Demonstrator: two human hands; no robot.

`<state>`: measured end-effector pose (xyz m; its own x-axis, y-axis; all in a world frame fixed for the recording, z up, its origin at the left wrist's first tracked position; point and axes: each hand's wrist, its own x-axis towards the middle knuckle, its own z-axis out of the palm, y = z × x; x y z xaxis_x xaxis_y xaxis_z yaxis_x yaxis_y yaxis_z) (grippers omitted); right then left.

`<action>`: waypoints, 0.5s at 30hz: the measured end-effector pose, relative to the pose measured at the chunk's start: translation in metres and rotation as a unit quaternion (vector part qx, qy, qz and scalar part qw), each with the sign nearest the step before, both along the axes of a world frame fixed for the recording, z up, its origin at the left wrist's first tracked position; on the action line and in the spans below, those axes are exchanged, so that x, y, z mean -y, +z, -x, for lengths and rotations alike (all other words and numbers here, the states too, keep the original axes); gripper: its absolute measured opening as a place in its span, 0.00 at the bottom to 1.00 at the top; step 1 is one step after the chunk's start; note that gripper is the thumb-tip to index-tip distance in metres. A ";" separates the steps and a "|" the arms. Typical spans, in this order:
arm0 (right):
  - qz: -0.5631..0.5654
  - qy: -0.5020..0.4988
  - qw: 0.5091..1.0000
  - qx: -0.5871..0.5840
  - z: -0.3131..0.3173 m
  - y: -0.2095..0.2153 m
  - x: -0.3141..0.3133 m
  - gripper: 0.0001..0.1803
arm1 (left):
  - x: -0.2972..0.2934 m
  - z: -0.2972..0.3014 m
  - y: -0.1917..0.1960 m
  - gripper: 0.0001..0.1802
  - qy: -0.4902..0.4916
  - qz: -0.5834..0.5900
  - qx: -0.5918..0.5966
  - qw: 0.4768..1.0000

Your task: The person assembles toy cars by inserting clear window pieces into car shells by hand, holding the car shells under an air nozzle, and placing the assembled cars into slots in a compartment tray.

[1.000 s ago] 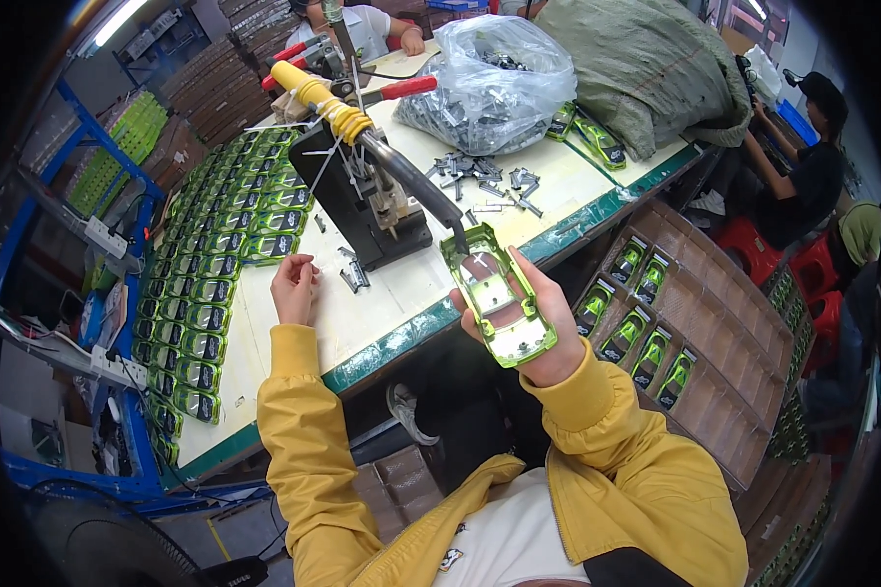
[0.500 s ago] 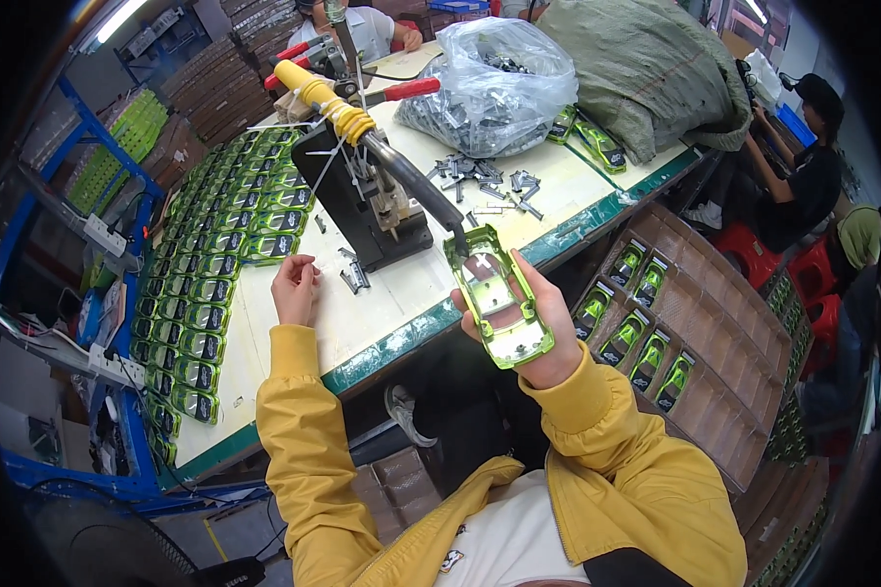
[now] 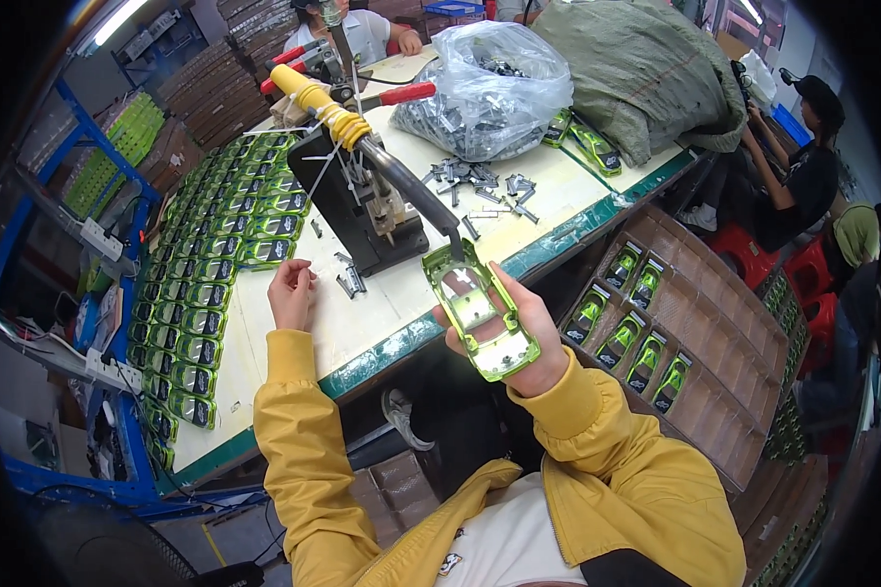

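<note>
My right hand (image 3: 536, 338) grips a translucent bright-green toy car body shell (image 3: 504, 354) by its side, with the hollow inside facing up. It is off the table, past the front edge. The black tip of a bent metal tube (image 3: 416, 196) meets or overlaps the shell's far end; contact I cannot tell. My left hand (image 3: 291, 293) rests at the table with its fingers curled in; anything inside them is hidden. Close to its right lie a few small grey parts (image 3: 348, 279), beside the black-based bench press (image 3: 392, 245).
Rows of green car shells (image 3: 206, 284) cover the table's left side. Loose grey parts (image 3: 470, 176), a clear bag of parts (image 3: 489, 93) and a large sack (image 3: 636, 73) lie farther back. A brown divided tray (image 3: 715, 362) holding several shells stands right. Other people sit beyond.
My right hand and the car shell have shifted slightly left and down. My left hand stays almost where it was, its fingers still curled.
</note>
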<state>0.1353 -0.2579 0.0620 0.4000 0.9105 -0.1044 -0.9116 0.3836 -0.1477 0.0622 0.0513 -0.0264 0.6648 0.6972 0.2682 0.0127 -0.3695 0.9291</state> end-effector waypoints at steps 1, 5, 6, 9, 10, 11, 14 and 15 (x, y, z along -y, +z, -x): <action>0.000 0.001 1.000 -0.008 0.000 0.001 0.000 0.20 | 0.000 0.000 0.000 0.04 0.001 -0.001 -0.001 1.000; -0.007 0.005 1.000 -0.026 -0.001 0.003 0.001 0.20 | 0.001 -0.006 0.001 0.04 -0.010 -0.001 0.008 1.000; -0.010 0.008 0.999 -0.031 -0.002 0.003 0.002 0.21 | -0.001 -0.006 -0.001 0.04 -0.018 -0.002 0.014 1.000; -0.009 0.009 1.000 -0.024 -0.001 0.003 0.001 0.21 | -0.009 -0.006 -0.010 0.04 -0.018 0.005 0.030 0.999; -0.012 0.011 0.999 -0.035 -0.002 0.001 0.000 0.21 | -0.012 -0.005 -0.015 0.04 -0.015 0.021 0.027 0.999; -0.014 0.012 1.000 -0.016 -0.001 0.001 0.000 0.21 | -0.015 -0.004 -0.018 0.04 -0.020 0.016 0.032 0.999; -0.018 0.021 0.999 -0.023 0.001 0.001 0.000 0.20 | -0.014 0.002 -0.015 0.04 -0.017 0.001 0.017 1.000; -0.007 0.016 1.000 -0.024 0.002 0.004 0.001 0.20 | -0.011 0.002 -0.012 0.04 -0.012 0.006 0.010 1.000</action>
